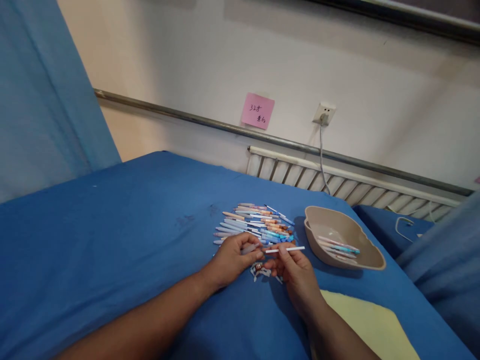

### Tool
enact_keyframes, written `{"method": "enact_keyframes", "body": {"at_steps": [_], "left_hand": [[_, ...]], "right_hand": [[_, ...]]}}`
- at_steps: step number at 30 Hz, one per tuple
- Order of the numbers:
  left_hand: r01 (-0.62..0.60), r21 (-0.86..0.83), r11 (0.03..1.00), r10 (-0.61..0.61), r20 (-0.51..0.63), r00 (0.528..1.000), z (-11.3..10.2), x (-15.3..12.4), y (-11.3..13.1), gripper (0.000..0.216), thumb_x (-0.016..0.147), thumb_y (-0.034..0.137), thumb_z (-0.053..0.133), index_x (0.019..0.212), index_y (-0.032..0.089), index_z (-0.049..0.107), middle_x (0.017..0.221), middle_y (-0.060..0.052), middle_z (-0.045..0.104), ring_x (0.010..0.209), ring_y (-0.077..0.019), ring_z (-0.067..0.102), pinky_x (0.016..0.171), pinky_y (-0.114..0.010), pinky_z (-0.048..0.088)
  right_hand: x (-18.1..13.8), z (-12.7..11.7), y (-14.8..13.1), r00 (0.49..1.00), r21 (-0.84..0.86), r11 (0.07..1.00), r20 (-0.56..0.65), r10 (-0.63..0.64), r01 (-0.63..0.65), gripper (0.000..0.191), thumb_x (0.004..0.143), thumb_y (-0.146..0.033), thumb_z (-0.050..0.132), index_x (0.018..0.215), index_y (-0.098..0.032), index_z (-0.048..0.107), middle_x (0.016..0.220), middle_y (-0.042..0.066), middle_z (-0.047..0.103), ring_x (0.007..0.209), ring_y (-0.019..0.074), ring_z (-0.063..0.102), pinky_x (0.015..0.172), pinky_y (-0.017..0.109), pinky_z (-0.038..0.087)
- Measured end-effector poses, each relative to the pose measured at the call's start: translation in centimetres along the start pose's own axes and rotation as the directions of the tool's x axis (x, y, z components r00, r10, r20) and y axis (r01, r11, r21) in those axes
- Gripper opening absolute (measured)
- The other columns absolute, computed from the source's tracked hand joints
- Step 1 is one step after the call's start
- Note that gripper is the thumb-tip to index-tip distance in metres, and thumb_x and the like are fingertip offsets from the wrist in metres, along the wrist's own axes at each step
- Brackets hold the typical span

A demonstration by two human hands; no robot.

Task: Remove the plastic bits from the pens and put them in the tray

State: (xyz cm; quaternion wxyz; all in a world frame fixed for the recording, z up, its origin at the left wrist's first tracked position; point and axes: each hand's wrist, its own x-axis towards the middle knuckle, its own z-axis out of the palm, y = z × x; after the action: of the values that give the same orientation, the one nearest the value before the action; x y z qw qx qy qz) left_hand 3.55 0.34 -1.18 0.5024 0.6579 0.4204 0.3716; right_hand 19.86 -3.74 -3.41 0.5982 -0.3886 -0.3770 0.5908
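Left hand (pixel 234 260) pinches a pale grey plastic pen barrel (pixel 250 247); right hand (pixel 296 272) grips a thin white refill rod (pixel 287 249), both just near of the pastel pen heap (pixel 255 222) on the blue-clothed bench (pixel 131 225) (seemingly mid-assembly). Mating them calls for lining the rod up with the barrel mouth.

We log bare arms: left forearm (pixel 150 320) and right forearm (pixel 337 335), uncovered down to the picture's lower edge. Left hand (pixel 234 257) and right hand (pixel 296 272), both left of the dish (pixel 333 222), likewise bare.
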Motion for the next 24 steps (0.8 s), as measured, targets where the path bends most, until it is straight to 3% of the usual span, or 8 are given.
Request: {"method": "enact_keyframes", "body": {"at_steps": [4,7,12,18,24], "left_hand": [[0.042,-0.059,0.997,-0.04,0.028,0.999,0.07,-0.07,0.23,0.028,0.068,0.036,0.069,0.085,0.015,0.059,0.071,0.002,0.061,0.067,-0.0132,0.053,0.064,-0.023,0.041],[0.084,-0.147,0.986,-0.073,0.078,0.994,-0.15,0.02,0.45,0.032,0.074,0.043,0.064,0.086,0.015,0.058,0.067,0.002,0.062,0.057,-0.0103,0.051,0.056,-0.021,0.039],[0.122,-0.152,0.981,-0.102,0.134,0.986,-0.68,0.28,0.34,0.038,0.083,0.051,0.049,0.086,0.014,0.059,0.058,0.004,0.054,0.039,-0.0052,0.031,0.04,-0.018,0.023],[0.122,-0.104,0.987,-0.091,0.261,0.961,-0.33,0.13,0.16,0.042,0.078,0.054,0.056,0.082,0.013,0.063,0.061,0.003,0.055,0.044,-0.006,0.037,0.043,-0.019,0.025],[0.1,-0.09,0.991,-0.071,0.278,0.958,-0.34,0.06,0.26,0.047,0.08,0.059,0.05,0.065,0.015,0.058,0.047,0.006,0.044,0.043,-0.0071,0.035,0.043,-0.02,0.025]], "right_hand": [[-0.1,0.23,-0.31,1.0,0.035,0.999,0.025,-0.002,0.001,0.033,0.074,-0.048,0.069,0.084,-0.017,0.063,0.081,0.005,0.07,0.061,0.015,0.064,0.052,0.024,0.047],[-0.07,0.29,-0.6,0.999,0.1,0.995,-0.027,-0.02,0.022,0.03,0.075,-0.046,0.07,0.084,-0.018,0.062,0.079,0.003,0.069,0.059,0.0131,0.062,0.052,0.023,0.047],[-0.02,0.11,-0.77,0.994,0.123,0.991,-0.096,-0.047,0.058,0.028,0.076,-0.045,0.069,0.084,-0.018,0.063,0.078,0.001,0.068,0.057,0.0107,0.06,0.052,0.021,0.046],[-0.03,-0.04,-0.62,0.995,0.095,0.992,-0.069,-0.072,0.078,0.023,0.08,-0.042,0.066,0.084,-0.019,0.063,0.077,0.0,0.067,0.058,0.0085,0.058,0.055,0.019,0.044],[0.07,-0.35,-0.2,0.995,0.051,0.995,-0.051,-0.084,0.086,0.024,0.081,-0.043,0.064,0.086,-0.02,0.063,0.082,0.002,0.067,0.057,0.0087,0.056,0.053,0.021,0.042]]}}
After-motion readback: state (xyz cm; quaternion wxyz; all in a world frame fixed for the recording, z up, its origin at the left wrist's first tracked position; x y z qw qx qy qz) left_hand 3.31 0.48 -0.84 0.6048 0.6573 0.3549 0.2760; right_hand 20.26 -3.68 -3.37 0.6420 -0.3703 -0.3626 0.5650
